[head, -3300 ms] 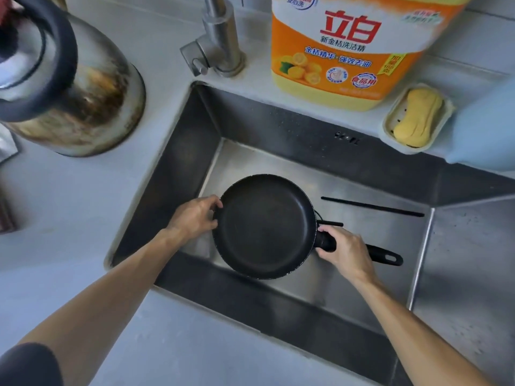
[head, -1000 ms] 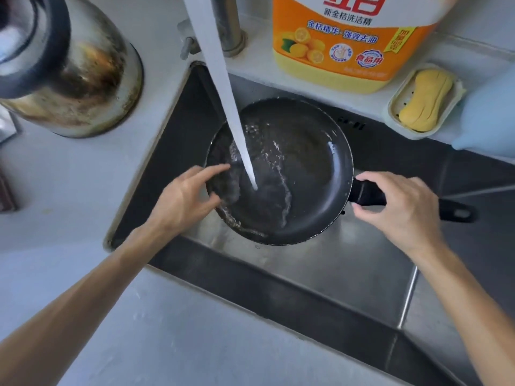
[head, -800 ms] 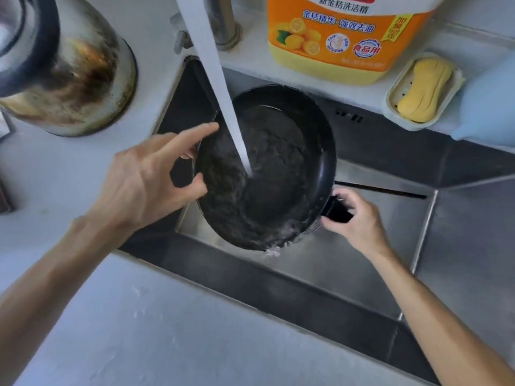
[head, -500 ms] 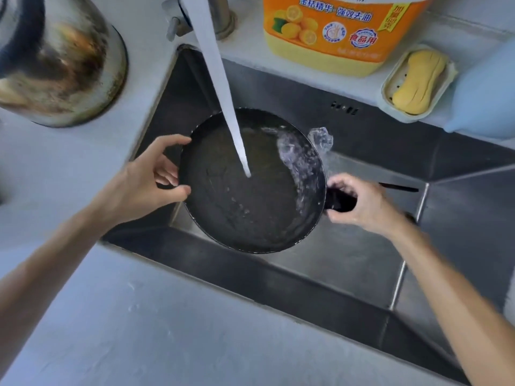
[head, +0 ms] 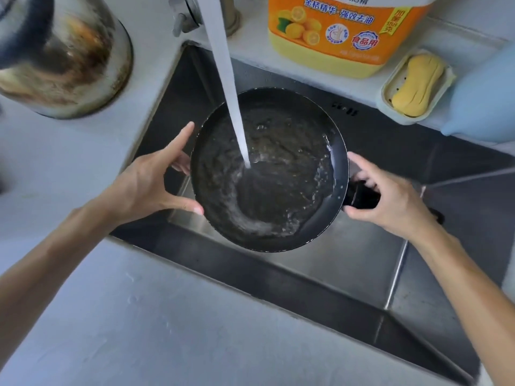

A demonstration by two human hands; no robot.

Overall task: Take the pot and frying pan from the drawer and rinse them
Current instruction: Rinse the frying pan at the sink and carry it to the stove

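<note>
A black frying pan point(head: 289, 151) is held over the steel sink point(head: 348, 257), roughly level. A stream of tap water point(head: 228, 87) falls into its middle and swirls inside. My right hand point(head: 390, 199) is closed around the pan's black handle at the right. My left hand point(head: 150, 182) rests against the pan's left rim, thumb at the near edge and fingers spread along the side. A scorched steel pot point(head: 64, 57) with a dark handle stands on the counter at the upper left.
The faucet base point(head: 206, 12) is at the sink's back edge. An orange dish-soap jug point(head: 345, 32) and a tray with yellow soap point(head: 418, 84) stand behind the sink. A pale blue object point(head: 485, 101) is at the right. Grey counter point(head: 139, 316) runs along the front.
The pan has been lifted from the sink floor under the running water and tipped about. Since half a second ago it sits more level, and my left hand has spread along its rim.
</note>
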